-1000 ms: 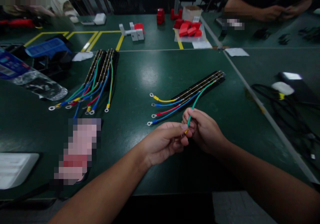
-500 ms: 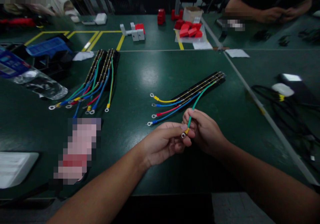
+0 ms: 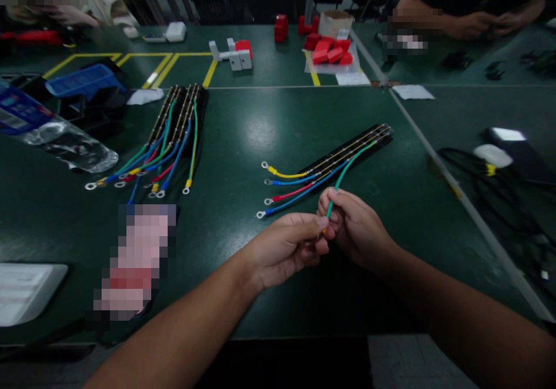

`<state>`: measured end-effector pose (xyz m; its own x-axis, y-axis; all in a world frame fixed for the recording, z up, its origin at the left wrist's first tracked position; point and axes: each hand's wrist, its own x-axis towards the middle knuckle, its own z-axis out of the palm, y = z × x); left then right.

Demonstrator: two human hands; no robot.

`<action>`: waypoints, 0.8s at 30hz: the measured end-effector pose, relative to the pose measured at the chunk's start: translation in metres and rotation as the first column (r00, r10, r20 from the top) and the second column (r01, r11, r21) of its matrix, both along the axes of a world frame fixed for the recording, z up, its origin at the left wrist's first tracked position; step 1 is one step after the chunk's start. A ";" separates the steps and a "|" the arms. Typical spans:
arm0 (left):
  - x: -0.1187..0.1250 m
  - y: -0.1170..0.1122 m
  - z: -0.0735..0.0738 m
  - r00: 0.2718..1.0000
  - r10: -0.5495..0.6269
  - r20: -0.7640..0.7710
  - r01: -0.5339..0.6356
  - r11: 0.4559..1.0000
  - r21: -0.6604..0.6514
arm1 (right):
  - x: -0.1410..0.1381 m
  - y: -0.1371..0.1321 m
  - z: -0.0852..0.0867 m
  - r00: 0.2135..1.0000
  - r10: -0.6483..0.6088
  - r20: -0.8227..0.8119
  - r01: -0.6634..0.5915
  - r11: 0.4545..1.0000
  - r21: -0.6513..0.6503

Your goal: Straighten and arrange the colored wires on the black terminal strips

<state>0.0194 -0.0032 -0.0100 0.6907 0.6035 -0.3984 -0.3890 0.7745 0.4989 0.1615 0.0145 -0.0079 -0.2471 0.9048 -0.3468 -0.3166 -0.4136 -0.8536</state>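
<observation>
A black terminal strip [image 3: 343, 153] lies slantwise on the green table, with coloured wires running from it. My right hand [image 3: 354, 221] pinches its green wire [image 3: 345, 172] partway along. At the wire's near end, my left hand [image 3: 297, 244] grips the yellow-sleeved terminal, its ring mostly covered by the fingers. Left of the hands, a yellow wire [image 3: 289, 175], a red wire [image 3: 291, 194] and blue wires [image 3: 290, 182] end in loose ring terminals. Farther left are similar wired strips [image 3: 185, 111], side by side, their ring terminals pointing towards me.
A plastic bottle [image 3: 65, 137] and blue tray [image 3: 87, 81] are at the left, near a pixelated object [image 3: 139, 256] and white box [image 3: 30, 290]. Red parts [image 3: 332, 52] lie at the back. Black cables [image 3: 482, 186] are at right. Co-workers sit across the table.
My left fingers have turned and closed over the ring terminal, which was plainly visible before. My right hand keeps its hold on the green wire; the strip has barely moved.
</observation>
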 end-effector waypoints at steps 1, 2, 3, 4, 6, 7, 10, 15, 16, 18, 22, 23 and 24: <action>0.000 0.000 0.000 1.000 -0.003 0.000 0.003 1.000 0.007 | 0.000 0.000 0.000 1.000 -0.003 0.007 0.003 1.000 0.000; 0.000 0.000 0.000 1.000 -0.004 -0.002 0.004 1.000 0.011 | 0.000 0.000 -0.001 1.000 -0.008 0.014 0.008 1.000 0.003; -0.001 0.000 0.000 1.000 -0.002 -0.006 0.002 1.000 0.013 | 0.000 0.000 -0.001 1.000 -0.009 0.021 0.009 1.000 0.004; 0.000 0.000 0.001 1.000 0.002 -0.012 -0.002 1.000 0.012 | 0.000 0.000 -0.001 1.000 -0.011 0.023 0.011 1.000 0.008; 0.000 0.000 0.001 1.000 0.007 -0.023 -0.007 1.000 0.006 | 0.000 0.000 -0.001 1.000 -0.014 0.021 0.014 1.000 0.013; 0.000 0.000 0.001 1.000 0.007 -0.029 -0.007 1.000 0.002 | 0.000 0.000 -0.001 1.000 -0.015 0.018 0.015 1.000 0.011; 0.001 -0.001 0.001 1.000 0.005 -0.027 -0.005 1.000 -0.004 | 0.000 0.000 0.000 1.000 -0.008 0.007 0.008 1.000 -0.014; 0.001 -0.001 0.000 1.000 0.004 -0.026 -0.004 1.000 -0.010 | 0.001 0.000 -0.001 1.000 -0.005 -0.011 0.005 1.000 -0.021; 0.001 -0.001 0.000 1.000 0.005 -0.028 -0.006 1.000 -0.011 | 0.001 0.000 -0.001 1.000 -0.006 -0.012 0.006 1.000 -0.016; 0.001 -0.001 0.000 1.000 0.005 -0.026 -0.006 1.000 -0.009 | 0.001 0.000 -0.001 1.000 -0.006 -0.010 0.006 1.000 -0.011; 0.001 -0.001 0.000 1.000 -0.011 -0.028 0.012 1.000 0.017 | 0.001 0.000 -0.001 1.000 -0.017 0.007 0.017 1.000 -0.009; 0.001 -0.001 0.000 0.999 -0.010 -0.031 0.011 1.000 0.024 | 0.001 -0.001 -0.001 1.000 -0.020 0.010 0.021 1.000 -0.007; 0.001 -0.001 0.000 0.999 -0.007 -0.034 0.008 1.000 0.030 | 0.001 -0.001 -0.001 1.000 -0.022 0.011 0.022 1.000 -0.005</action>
<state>0.0204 -0.0039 -0.0101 0.6819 0.6101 -0.4034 -0.3655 0.7620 0.5346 0.1624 0.0138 -0.0085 -0.2232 0.9083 -0.3537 -0.3160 -0.4107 -0.8553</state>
